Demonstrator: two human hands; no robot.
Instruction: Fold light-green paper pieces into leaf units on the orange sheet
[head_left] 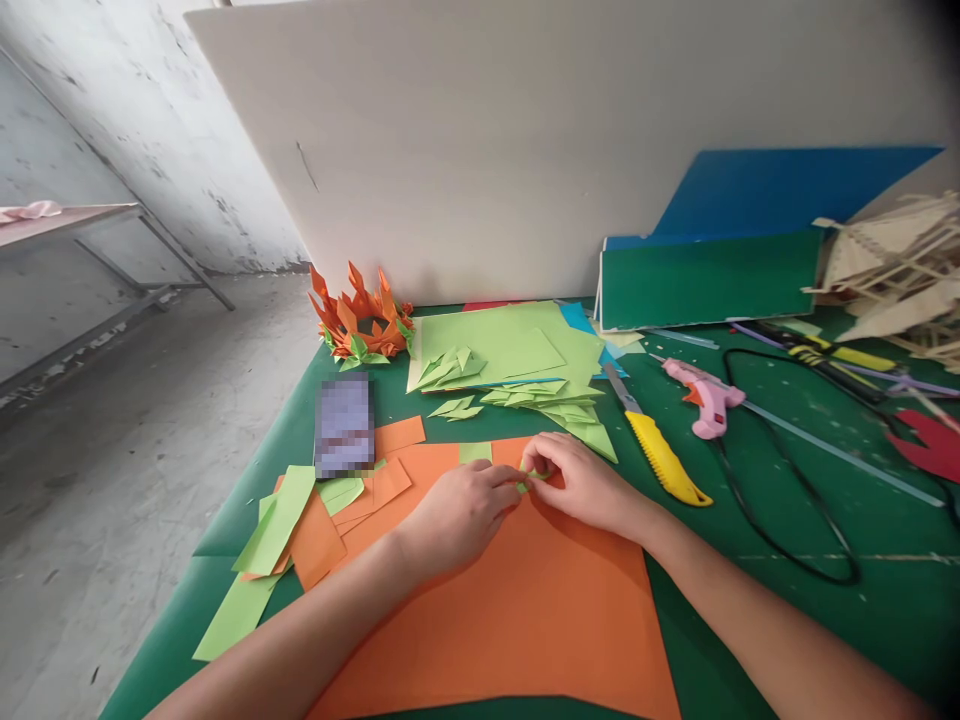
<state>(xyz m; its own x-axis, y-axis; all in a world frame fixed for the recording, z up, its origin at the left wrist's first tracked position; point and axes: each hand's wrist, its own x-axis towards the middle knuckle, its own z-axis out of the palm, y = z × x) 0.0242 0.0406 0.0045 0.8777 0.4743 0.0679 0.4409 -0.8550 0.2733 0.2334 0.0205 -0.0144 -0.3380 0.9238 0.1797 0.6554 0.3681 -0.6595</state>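
Observation:
Both my hands meet over a large orange paper sheet. Between my fingertips is a small green paper piece, mostly covered by them. My left hand is closed on its left side, and my right hand pinches it from the right. A flat green paper rectangle lies just behind my left hand. Folded green paper leaves are heaped beyond my hands, with a few more leaves beside the heap.
Green paper strips and orange pieces lie at the left near a blurred dark rectangle. An orange folded-paper ring stands behind. On the right are a yellow utility knife, a pink glue gun and its black cord.

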